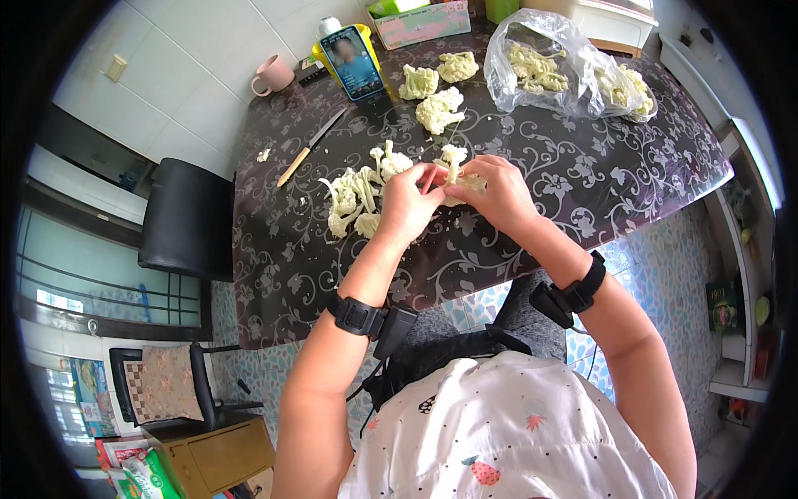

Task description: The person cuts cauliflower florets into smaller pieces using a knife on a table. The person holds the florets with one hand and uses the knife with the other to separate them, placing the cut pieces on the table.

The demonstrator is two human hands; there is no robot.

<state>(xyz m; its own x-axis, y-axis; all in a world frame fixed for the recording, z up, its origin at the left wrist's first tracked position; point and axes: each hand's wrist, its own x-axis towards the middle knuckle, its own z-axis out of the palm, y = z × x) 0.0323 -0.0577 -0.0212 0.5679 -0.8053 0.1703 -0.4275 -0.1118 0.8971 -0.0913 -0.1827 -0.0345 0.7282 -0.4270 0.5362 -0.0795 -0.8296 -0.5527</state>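
Observation:
Both hands meet over the dark, flower-patterned table (pixel 287 268). Between my fingertips is a cauliflower piece (pixel 454 156), its pale stalk pointing up. My left hand (pixel 408 199) pinches it from the left, and my right hand (pixel 502 190) grips it from the right, partly covering it. Below the right fingers, more cauliflower (pixel 474 182) shows; whether it belongs to the same piece I cannot tell. A pile of cut cauliflower florets (pixel 349 196) lies just left of my left hand, partly hidden by it. Three larger cauliflower chunks (pixel 439 110) sit farther back.
A knife with a wooden handle (pixel 293 167) lies at the left. Behind stand a phone (pixel 352 65) propped on a yellow container, a pink mug (pixel 274 75) and a tissue box (pixel 424 26). A clear plastic bag (pixel 508 81) holding cauliflower rests back right. A black chair (pixel 187 218) adjoins the left edge.

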